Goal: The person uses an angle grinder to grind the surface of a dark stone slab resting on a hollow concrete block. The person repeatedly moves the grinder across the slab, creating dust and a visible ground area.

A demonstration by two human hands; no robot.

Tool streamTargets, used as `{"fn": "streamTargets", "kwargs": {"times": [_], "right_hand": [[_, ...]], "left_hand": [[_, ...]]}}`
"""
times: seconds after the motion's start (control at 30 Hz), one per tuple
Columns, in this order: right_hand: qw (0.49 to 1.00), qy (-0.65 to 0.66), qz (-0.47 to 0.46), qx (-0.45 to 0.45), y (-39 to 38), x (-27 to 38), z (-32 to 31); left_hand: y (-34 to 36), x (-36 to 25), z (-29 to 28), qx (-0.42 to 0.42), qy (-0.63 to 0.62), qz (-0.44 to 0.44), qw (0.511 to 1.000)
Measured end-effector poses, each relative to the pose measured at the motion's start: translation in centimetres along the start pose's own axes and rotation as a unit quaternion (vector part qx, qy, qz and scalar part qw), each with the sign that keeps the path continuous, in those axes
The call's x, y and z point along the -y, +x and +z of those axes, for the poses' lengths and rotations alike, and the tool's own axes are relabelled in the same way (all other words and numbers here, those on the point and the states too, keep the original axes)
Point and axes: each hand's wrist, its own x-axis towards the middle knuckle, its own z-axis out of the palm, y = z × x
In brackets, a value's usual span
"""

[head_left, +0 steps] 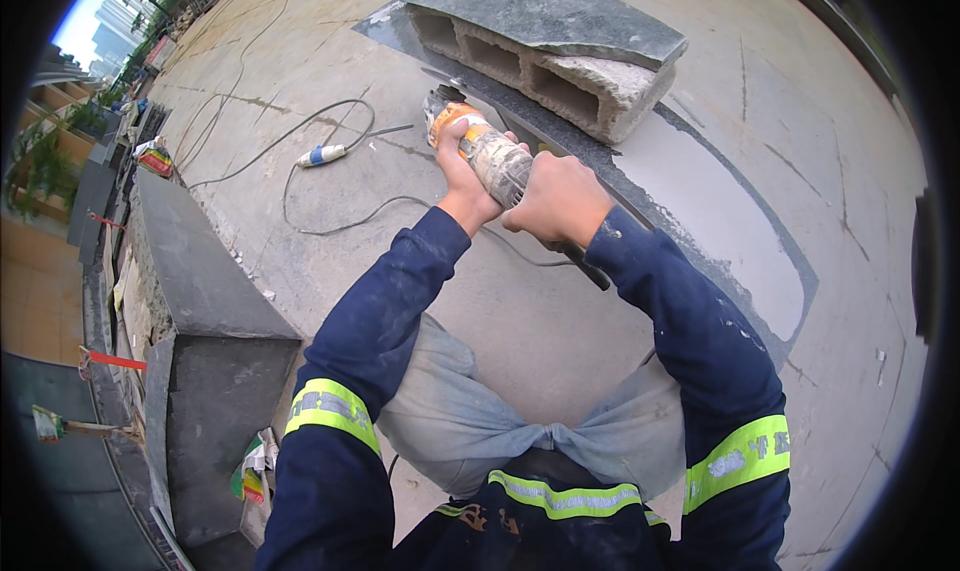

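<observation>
Both my hands are closed round a dusty orange-and-grey angle grinder (496, 163). My left hand (463, 179) wraps the front part of its body, near the orange head. My right hand (563, 199) grips the rear end, and its fingertips are partly hidden. The grinder's head points away from me, close to the near edge of a dark grey stone slab (668, 206). A long dark bar (597, 274) runs along that edge, partly behind my right hand. Whether the disc touches the stone cannot be made out.
A hollow concrete block (560, 83) sits on the slab, topped by another grey stone piece (540, 11). White coating (715, 211) covers part of the slab. A cable (290, 193) with a white-and-blue connector (321, 156) loops over the floor. Stone-clad ledge (205, 251) stands left.
</observation>
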Motion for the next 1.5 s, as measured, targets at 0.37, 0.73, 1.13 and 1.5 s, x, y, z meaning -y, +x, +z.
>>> {"fn": "streamTargets", "kwargs": {"times": [0.37,0.73,1.13,1.5], "right_hand": [[0.999,-0.002,0.012,0.030,2.8,0.5,0.5],[0.999,0.007,0.018,0.033,4.9,1.0,0.8],[1.000,-0.002,0.004,-0.007,4.8,0.7,1.6],[0.999,-0.016,0.027,0.040,2.0,1.0,0.0]], "left_hand": [[1.9,-1.6,-0.7,-0.013,0.018,0.027,0.999],[4.5,-3.0,-2.0,-0.038,0.020,0.036,0.998],[4.2,-2.6,-2.1,-0.020,0.033,0.039,0.999],[1.4,-1.3,-0.5,-0.015,0.019,0.015,1.000]]}}
